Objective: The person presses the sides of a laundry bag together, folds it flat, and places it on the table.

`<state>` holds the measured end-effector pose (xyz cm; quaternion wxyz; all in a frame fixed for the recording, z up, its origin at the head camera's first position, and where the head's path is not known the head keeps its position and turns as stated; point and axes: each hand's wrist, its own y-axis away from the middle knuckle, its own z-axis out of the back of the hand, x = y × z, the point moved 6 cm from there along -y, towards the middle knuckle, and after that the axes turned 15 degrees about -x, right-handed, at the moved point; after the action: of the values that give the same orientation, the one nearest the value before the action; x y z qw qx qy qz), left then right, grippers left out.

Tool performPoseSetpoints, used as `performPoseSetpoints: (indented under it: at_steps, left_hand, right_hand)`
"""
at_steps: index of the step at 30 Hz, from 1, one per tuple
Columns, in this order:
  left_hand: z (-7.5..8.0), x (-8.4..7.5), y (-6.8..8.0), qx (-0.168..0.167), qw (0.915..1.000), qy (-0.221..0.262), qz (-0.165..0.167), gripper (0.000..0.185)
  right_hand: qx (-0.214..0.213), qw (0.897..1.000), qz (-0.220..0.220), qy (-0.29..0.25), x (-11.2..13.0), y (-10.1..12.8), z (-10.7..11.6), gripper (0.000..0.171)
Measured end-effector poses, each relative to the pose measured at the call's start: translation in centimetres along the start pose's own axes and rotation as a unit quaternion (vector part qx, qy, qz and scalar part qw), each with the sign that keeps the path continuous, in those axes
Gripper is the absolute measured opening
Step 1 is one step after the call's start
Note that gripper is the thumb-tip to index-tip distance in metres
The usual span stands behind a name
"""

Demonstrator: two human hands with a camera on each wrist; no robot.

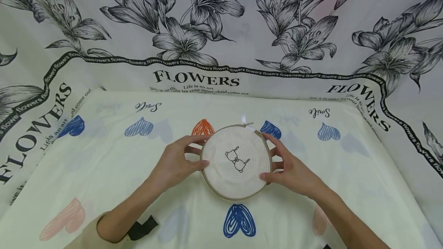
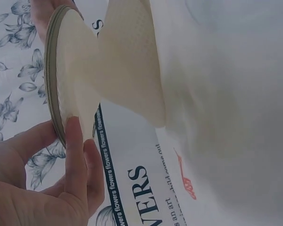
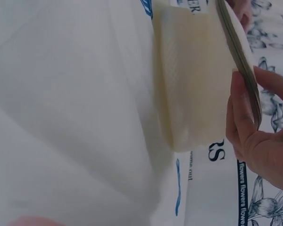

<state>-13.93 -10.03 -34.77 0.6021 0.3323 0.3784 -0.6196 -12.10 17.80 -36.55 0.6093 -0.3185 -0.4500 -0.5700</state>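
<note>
A round embroidery hoop (image 1: 221,194) with white woven fabric (image 1: 218,181) stretched in it is held between both hands. Dark stitched outlines (image 1: 237,159), like a pair of glasses, lie on the fabric. My left hand (image 1: 181,156) grips the hoop's left rim, thumb on the front and fingers behind. On the right rim, my right hand (image 1: 292,168) grips in the same way. The hoop's screw (image 1: 248,124) sits at the top. Loose fabric (image 2: 127,61) hangs from the back of the hoop in the left wrist view, and its folded edge (image 3: 172,94) shows in the right wrist view.
Beneath the hoop lies a pale cloth (image 1: 290,218) printed with hearts and the word Smile. Behind it spreads a white cloth (image 1: 249,41) with black flower drawings and lettering. A black strap (image 1: 143,228) shows beside the left sleeve (image 1: 93,233).
</note>
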Motion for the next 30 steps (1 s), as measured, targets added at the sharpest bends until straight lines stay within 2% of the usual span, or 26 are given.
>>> performPoseSetpoints:
  at_steps: [3, 9, 12, 17, 23, 27, 30]
  left_hand:
    - [-0.1, 0.1, 0.0, -0.004, 1.0000, -0.003, 0.003, 0.065]
    - [-0.9, -0.1, 0.5, 0.021, 0.9994, -0.016, -0.020, 0.071]
    - [-1.0, 0.0, 0.5, 0.022, 0.9993, -0.015, -0.026, 0.071]
    - [-1.0, 0.3, 0.3, 0.017, 0.9995, -0.023, -0.011, 0.071]
    - [-1.2, 0.6, 0.1, 0.012, 0.9996, -0.020, 0.018, 0.066]
    - [-1.7, 0.6, 0.0, 0.019, 0.9993, -0.025, 0.023, 0.064]
    - [-1.7, 0.8, 0.0, 0.024, 0.9984, -0.046, 0.021, 0.064]
  right_hand:
    - [0.000, 1.000, -0.004, 0.000, -0.1, 0.0, -0.1, 0.100]
    - [0.001, 1.000, -0.010, 0.005, -0.4, 0.3, -0.1, 0.103]
    - [0.003, 1.000, -0.011, 0.005, -0.5, 0.3, -0.3, 0.103]
    - [-0.007, 1.000, -0.014, 0.024, -0.8, 0.2, -0.4, 0.103]
    - [-0.024, 0.997, 0.018, 0.068, -1.0, 0.0, -0.4, 0.102]
    - [-0.034, 0.995, 0.024, 0.089, -1.2, -0.2, -0.1, 0.100]
    - [-0.040, 0.993, 0.025, 0.105, -1.4, -0.3, -0.1, 0.101]
